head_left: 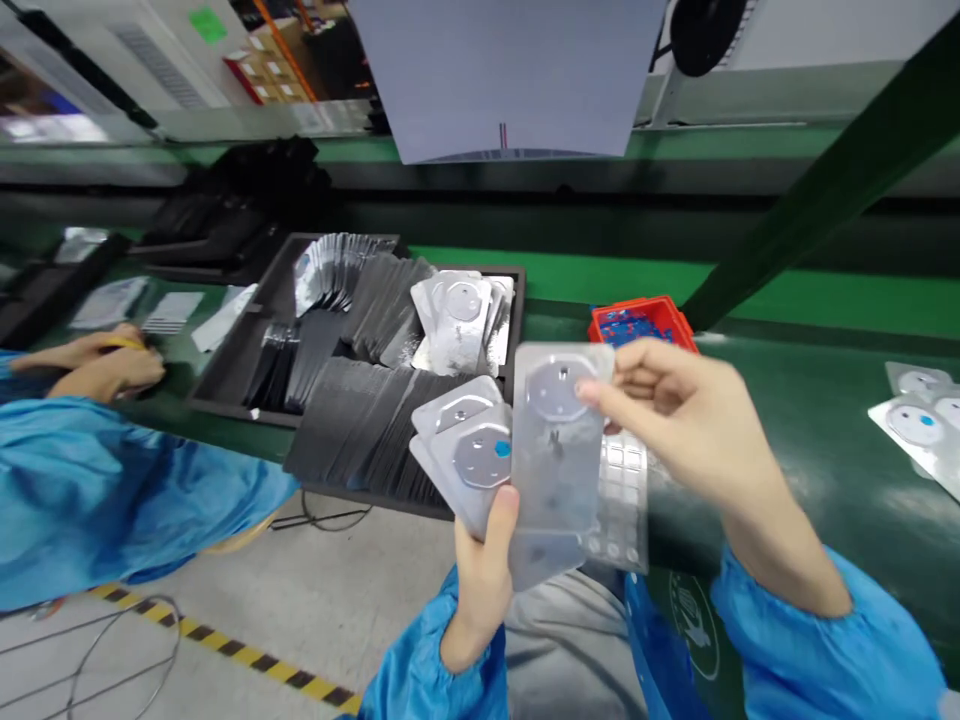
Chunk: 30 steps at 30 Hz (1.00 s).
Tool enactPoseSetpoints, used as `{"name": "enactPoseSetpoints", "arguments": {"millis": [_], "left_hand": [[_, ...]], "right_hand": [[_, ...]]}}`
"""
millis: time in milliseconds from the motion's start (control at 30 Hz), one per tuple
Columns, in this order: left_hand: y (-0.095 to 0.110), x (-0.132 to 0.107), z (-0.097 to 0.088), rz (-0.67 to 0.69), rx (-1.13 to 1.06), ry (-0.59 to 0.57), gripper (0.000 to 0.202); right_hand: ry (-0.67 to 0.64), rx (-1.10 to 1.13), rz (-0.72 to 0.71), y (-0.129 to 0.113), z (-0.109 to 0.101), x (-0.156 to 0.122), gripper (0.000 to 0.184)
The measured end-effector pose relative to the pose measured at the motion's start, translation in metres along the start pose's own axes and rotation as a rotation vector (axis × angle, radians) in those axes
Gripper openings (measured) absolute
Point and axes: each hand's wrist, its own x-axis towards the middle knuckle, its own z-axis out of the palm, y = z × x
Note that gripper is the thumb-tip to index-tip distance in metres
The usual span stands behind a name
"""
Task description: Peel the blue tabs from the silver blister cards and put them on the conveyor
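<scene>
My left hand (484, 565) is closed round the lower edges of a small fan of silvery flat plates (463, 460). Each shows a round disc near its top, and the front one carries a blue dot on its disc. My right hand (694, 420) pinches the upper right edge of a single silvery plate (556, 490), its thumb on the rim of the round disc. This plate is upright in front of me, overlapping the fan's right side. Behind it stands a clear sheet with square cells (624, 480), partly hidden.
A black tray (225, 385) holds rows of dark and silvery plates. A red bin (686, 330) contains small blue pieces (634, 328). More silvery plates (919, 425) lie at right. On the left, a co-worker's hands (112, 370) work at the same green bench (780, 390).
</scene>
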Motion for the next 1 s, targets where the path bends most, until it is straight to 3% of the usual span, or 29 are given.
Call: {"name": "enactPoseSetpoints", "arguments": {"millis": [100,167,233,367,433,500,567,667,700,767,867,1000], "left_hand": [[0.014,0.005,-0.009,-0.039,-0.181,-0.088,0.056],[0.021,0.009,-0.015,-0.040,-0.267,-0.217,0.058],[0.023,0.012,-0.019,-0.042,-0.271,-0.265,0.062],[0.017,0.012,-0.021,-0.053,-0.128,-0.092,0.058],[0.015,0.010,-0.018,-0.061,-0.079,-0.050,0.059],[0.016,0.008,-0.013,-0.036,-0.034,-0.021,0.060],[0.020,0.007,-0.006,0.007,0.027,0.007,0.057],[0.025,0.004,0.005,0.065,0.105,-0.034,0.048],[0.026,0.003,0.008,0.080,0.126,-0.067,0.044],[0.027,0.000,0.015,0.095,0.166,-0.114,0.039],[0.025,-0.006,0.022,0.096,0.228,-0.133,0.035],[0.024,-0.011,0.028,0.118,0.267,-0.176,0.030]], "right_hand": [[0.075,0.075,-0.124,0.003,0.013,0.053,0.037],[0.200,0.086,-0.240,0.018,0.029,0.094,0.037],[0.303,0.034,-0.340,0.038,0.050,0.131,0.044],[0.267,-0.284,-0.362,0.067,0.088,0.169,0.040],[0.224,-0.483,-0.393,0.069,0.093,0.161,0.039],[0.223,-0.569,-0.458,0.061,0.086,0.136,0.044],[0.224,-0.500,-0.506,0.048,0.070,0.099,0.042],[0.072,-0.320,-0.524,0.031,0.040,0.036,0.018],[0.008,-0.339,-0.557,0.028,0.031,0.017,0.015],[0.011,-0.440,-0.619,0.027,0.017,-0.011,0.014],[0.136,-0.620,-0.671,0.033,0.006,-0.033,0.013],[0.118,-0.773,-0.716,0.035,0.000,-0.039,0.012]]}}
